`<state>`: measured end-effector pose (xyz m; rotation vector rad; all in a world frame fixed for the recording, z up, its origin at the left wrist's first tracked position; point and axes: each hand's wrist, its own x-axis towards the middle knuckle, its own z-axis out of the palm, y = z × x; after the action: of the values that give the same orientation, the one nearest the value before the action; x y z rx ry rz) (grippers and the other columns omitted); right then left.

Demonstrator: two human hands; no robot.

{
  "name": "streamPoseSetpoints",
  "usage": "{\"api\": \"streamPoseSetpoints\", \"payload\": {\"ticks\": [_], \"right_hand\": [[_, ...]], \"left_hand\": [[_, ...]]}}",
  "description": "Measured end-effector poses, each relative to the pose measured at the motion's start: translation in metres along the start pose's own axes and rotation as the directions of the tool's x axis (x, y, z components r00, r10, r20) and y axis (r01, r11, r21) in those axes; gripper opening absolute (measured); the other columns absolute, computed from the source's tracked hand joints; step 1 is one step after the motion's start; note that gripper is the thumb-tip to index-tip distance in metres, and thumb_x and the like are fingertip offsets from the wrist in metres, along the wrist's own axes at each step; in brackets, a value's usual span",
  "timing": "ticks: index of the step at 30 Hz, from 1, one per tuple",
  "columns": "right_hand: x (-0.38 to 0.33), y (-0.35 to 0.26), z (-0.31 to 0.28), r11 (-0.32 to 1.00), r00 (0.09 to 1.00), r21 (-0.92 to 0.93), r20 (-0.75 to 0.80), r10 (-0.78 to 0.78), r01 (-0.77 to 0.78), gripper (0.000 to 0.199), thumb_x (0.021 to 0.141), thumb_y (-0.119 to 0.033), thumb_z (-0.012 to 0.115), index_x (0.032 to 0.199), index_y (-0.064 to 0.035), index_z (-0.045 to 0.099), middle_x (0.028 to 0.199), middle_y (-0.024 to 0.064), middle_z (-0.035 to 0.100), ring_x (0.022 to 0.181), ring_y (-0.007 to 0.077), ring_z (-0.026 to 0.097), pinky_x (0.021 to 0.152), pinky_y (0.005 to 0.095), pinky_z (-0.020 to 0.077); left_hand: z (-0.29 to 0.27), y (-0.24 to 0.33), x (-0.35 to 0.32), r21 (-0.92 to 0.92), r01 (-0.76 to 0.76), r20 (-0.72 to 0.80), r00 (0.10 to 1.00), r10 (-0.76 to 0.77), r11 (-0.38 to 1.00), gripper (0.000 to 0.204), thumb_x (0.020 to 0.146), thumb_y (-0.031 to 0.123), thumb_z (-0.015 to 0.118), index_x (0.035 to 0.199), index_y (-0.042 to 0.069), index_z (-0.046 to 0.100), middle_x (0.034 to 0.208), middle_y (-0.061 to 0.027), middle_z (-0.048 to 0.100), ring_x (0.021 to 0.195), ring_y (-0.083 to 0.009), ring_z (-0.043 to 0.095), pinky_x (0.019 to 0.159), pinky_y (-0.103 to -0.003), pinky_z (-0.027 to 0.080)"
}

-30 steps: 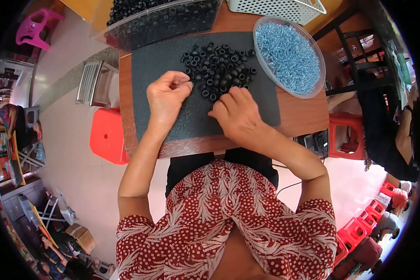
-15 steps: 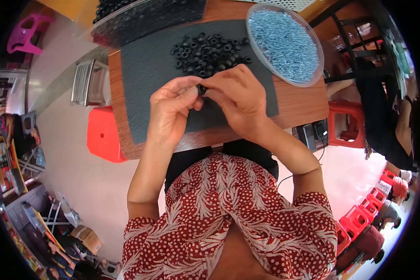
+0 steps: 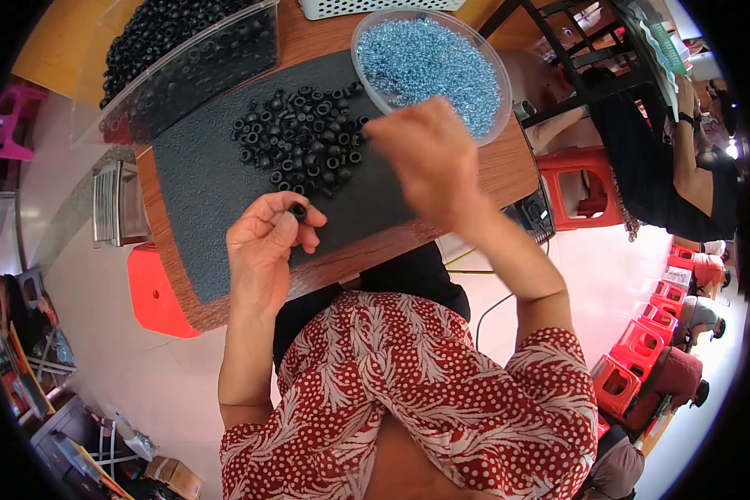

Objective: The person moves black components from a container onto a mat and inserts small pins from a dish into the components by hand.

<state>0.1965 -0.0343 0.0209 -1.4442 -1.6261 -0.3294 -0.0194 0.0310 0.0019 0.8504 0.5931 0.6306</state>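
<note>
My left hand (image 3: 265, 237) pinches a small black hollow cap (image 3: 297, 212) between thumb and fingers, its round opening showing, just above the mat's near part. Beyond it lies a loose pile of similar black caps (image 3: 300, 137) on the dark grey mat (image 3: 200, 183). My right hand (image 3: 433, 158) is raised in front of the round clear tub (image 3: 503, 125), which holds a heap of tiny shiny light-blue pieces (image 3: 429, 62). Motion smears the right hand's fingers, so whether they hold anything cannot be made out.
A clear plastic bin (image 3: 217, 79) full of black caps stands at the table's far left. Behind the tub sits a white perforated basket (image 3: 375, 7). Red stools (image 3: 154, 292) flank the wooden table (image 3: 508, 171). A person in dark clothes (image 3: 642, 158) is at the right.
My right hand has parted from the left and moved toward the blue pieces. The left hand still holds the black cap. The whole view has shifted, bringing more of the bin into sight.
</note>
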Motion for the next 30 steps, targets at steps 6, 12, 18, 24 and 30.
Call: {"api": "streamPoseSetpoints", "payload": {"ticks": [6,12,18,24,30], "right_hand": [[0.013,0.068,-0.016,0.966,0.964,-0.224,0.201,0.175,-0.128,0.019,0.062,0.002,0.06,0.077,-0.0076,0.068,0.067,0.0108,0.057,0.071,0.0297,0.054,0.061,0.0383,0.0438],[0.021,0.083,0.001,0.919,0.871,-0.384,0.478,0.113,0.092,0.018,0.059,0.0,0.062,0.074,-0.0091,0.068,0.072,0.0114,0.058,0.077,0.0299,0.055,0.067,0.0403,0.0454],[0.028,0.085,0.005,0.909,0.82,-0.372,0.569,0.063,0.188,0.013,0.062,-0.001,0.062,0.071,-0.0085,0.066,0.074,0.0112,0.059,0.079,0.0302,0.055,0.07,0.039,0.0456],[0.029,0.087,-0.002,0.968,0.89,-0.248,0.451,0.07,0.049,0.005,0.068,-0.004,0.061,0.072,-0.005,0.062,0.075,0.0111,0.059,0.079,0.0306,0.055,0.071,0.0406,0.0456],[0.032,0.088,-0.01,0.961,0.919,-0.276,0.372,0.13,-0.024,0.003,0.072,-0.004,0.062,0.075,-0.0042,0.062,0.074,0.0117,0.058,0.078,0.031,0.053,0.069,0.0409,0.0459]], "left_hand": [[-0.004,-0.009,-0.002,0.092,-0.004,0.017,1.0,0.003,0.996,0.025,0.084,0.014,0.063,0.099,-0.006,0.057,0.084,-0.0153,0.063,0.064,-0.0163,0.056,0.061,-0.025,0.045],[-0.008,-0.013,-0.004,0.051,-0.007,-0.001,1.0,0.007,0.999,0.024,0.085,0.013,0.062,0.099,-0.006,0.057,0.083,-0.0153,0.063,0.063,-0.016,0.056,0.061,-0.025,0.045],[-0.007,-0.017,-0.004,0.048,-0.03,0.002,1.0,0.029,0.998,0.018,0.085,0.009,0.062,0.098,-0.004,0.059,0.084,-0.0137,0.065,0.063,-0.0126,0.057,0.059,-0.023,0.046],[-0.008,-0.018,-0.004,0.015,-0.036,0.004,0.999,0.036,0.999,0.018,0.086,0.009,0.062,0.098,-0.004,0.059,0.084,-0.0144,0.065,0.063,-0.0133,0.057,0.058,-0.023,0.047],[-0.009,-0.018,-0.004,0.011,-0.038,0.003,0.999,0.038,0.999,0.019,0.086,0.009,0.062,0.098,-0.005,0.059,0.084,-0.0149,0.064,0.063,-0.0137,0.057,0.058,-0.024,0.047]]}}
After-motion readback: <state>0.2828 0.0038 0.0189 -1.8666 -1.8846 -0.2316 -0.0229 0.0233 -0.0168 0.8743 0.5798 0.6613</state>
